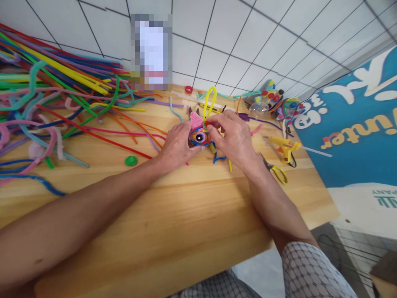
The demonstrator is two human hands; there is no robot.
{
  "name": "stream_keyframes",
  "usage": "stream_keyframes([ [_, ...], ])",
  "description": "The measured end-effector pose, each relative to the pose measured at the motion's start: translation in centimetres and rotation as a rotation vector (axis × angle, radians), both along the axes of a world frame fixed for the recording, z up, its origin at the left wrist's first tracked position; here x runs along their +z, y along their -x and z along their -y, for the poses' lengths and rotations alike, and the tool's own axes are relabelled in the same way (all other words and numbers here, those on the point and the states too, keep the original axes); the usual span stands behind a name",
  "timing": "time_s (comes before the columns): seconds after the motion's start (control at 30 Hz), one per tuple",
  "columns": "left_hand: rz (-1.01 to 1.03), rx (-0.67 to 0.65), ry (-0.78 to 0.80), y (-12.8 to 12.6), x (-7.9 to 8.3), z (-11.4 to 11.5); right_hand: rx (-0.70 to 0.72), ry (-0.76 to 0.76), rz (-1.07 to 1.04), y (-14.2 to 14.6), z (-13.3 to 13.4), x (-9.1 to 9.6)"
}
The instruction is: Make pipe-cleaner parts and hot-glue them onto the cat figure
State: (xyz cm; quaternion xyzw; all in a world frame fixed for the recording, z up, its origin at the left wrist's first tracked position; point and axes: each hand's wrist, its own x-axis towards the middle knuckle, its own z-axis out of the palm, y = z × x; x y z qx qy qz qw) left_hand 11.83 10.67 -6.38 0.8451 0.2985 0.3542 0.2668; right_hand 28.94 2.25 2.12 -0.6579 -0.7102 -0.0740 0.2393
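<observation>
A small pipe-cleaner figure point(199, 133) with a coiled multicoloured eye, a pink top and a yellow loop point(211, 99) rests on the wooden table point(173, 215). My left hand point(177, 145) grips its left side, fingers curled round it. Over its right side my right hand point(233, 134) pinches a small red piece point(207, 123) against the figure's top. Blue and yellow stems stick out beneath the figure.
A large heap of coloured pipe cleaners point(52, 91) covers the table's left. A green cap point(131, 160) and red cap point(188, 89) lie loose. A yellow glue gun point(283, 147), yellow-handled scissors point(277, 170) and finished coloured figures point(273, 101) sit at right.
</observation>
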Motion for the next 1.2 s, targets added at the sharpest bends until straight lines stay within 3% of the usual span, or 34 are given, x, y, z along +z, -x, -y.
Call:
stream_keyframes([
  [1.2,0.004,-0.001,0.0,0.1,-0.11,-0.03,0.002,-0.014,0.029,0.42,0.72,0.47],
])
